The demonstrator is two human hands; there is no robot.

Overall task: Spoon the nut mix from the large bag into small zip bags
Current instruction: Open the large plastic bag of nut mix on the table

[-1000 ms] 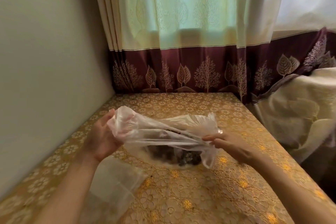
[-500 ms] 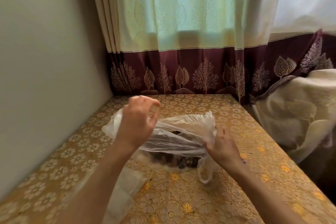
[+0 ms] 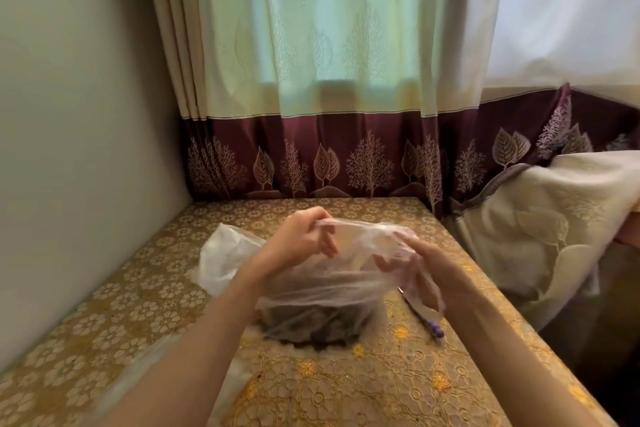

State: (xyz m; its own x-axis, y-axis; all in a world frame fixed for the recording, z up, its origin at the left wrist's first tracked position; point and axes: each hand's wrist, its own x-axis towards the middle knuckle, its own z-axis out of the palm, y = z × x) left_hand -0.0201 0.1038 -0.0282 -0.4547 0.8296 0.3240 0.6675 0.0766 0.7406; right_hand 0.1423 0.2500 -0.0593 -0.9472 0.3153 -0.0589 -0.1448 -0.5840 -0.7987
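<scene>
Both hands now work the mouth of the large bag open, higher off the table than a second ago.

Left hand has come across from the bag's left edge to its upper rim, where thumb and curled fingers pinch the thin film; the right hand grips the right side of the opening, its fingers curled into the plastic and partly veiled by it. Between them the large bag is pulled up and spread, with the dark nut mix settled at its bottom, resting on the gold floral tablecloth. A purple-handled utensil, likely the spoon, lies on the cloth just right of the bag. Clear flat plastic, probably the small zip bags, lies near left under the forearm. Judging by this, opening is nearly done and no scooping has begun.
</scene>
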